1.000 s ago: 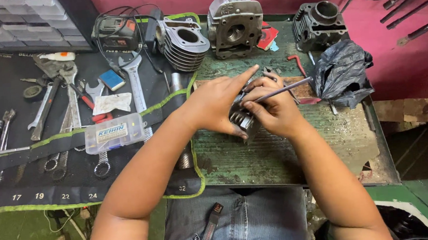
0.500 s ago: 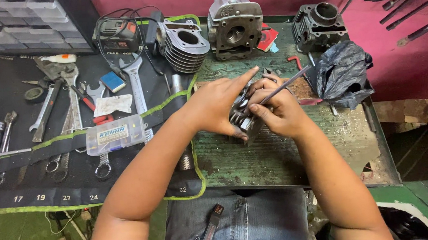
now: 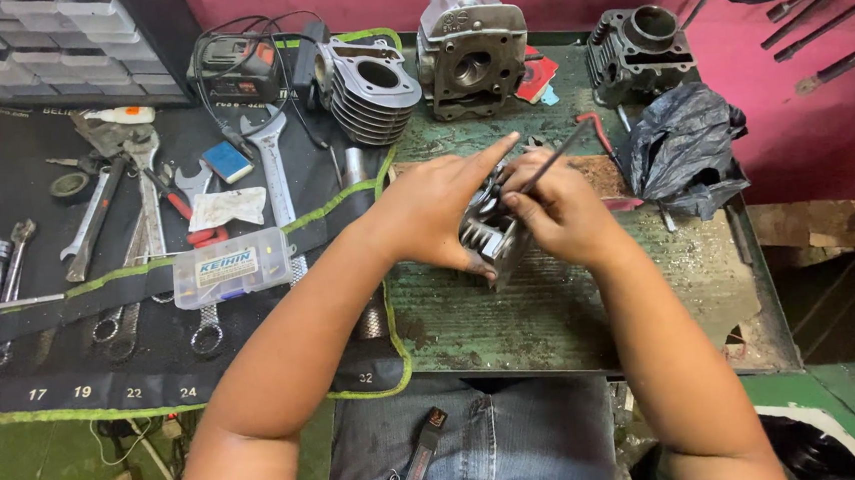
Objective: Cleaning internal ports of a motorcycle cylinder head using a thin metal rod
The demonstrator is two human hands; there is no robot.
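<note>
My left hand [image 3: 440,209] grips a small finned metal engine part [image 3: 491,238] over the green workbench [image 3: 553,311], with its index finger pointing out to the upper right. My right hand [image 3: 561,211] holds a thin dark metal rod [image 3: 554,159] whose lower end meets the top of the finned part. Both hands press against the part, which is mostly hidden between them.
Wrenches [image 3: 144,205] and a clear plastic parts box [image 3: 232,268] lie on a black tool mat at left. A finned cylinder [image 3: 369,89], a cylinder head [image 3: 472,51] and another cylinder [image 3: 640,50] stand at the back. A crumpled black bag [image 3: 687,147] lies right.
Both hands have stayed on the finned part. The rod has swung a little, now pointing more steeply up, and the part has turned slightly in my left hand.
</note>
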